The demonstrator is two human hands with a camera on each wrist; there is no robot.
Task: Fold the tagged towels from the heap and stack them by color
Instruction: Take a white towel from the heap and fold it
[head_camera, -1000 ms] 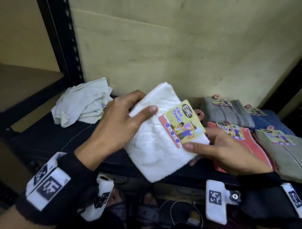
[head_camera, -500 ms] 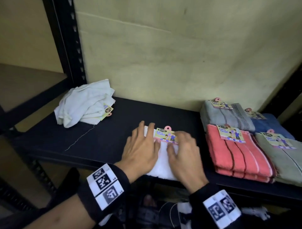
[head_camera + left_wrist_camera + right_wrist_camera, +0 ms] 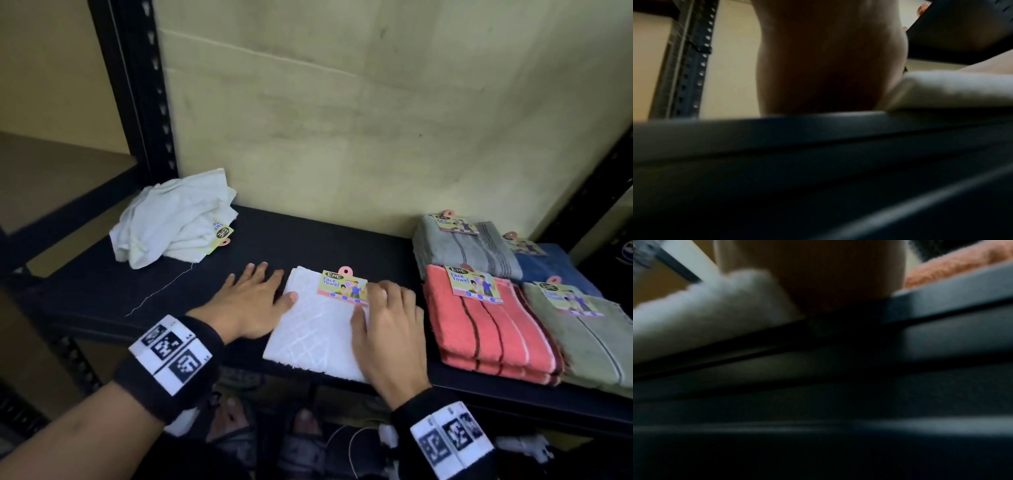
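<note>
Left hand [image 3: 251,303] and right hand [image 3: 385,322] — fingers straight, spread — press the folded white towel [image 3: 313,337] flat.

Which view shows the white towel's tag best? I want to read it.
The head view: the tag lies face up on the folded white towel, print visible. Both wrist views show only the towel's blurred edge, not the tag.

Both hands flat, fingers extended: left [image 3: 251,301], right [image 3: 387,329], palms down.
</note>
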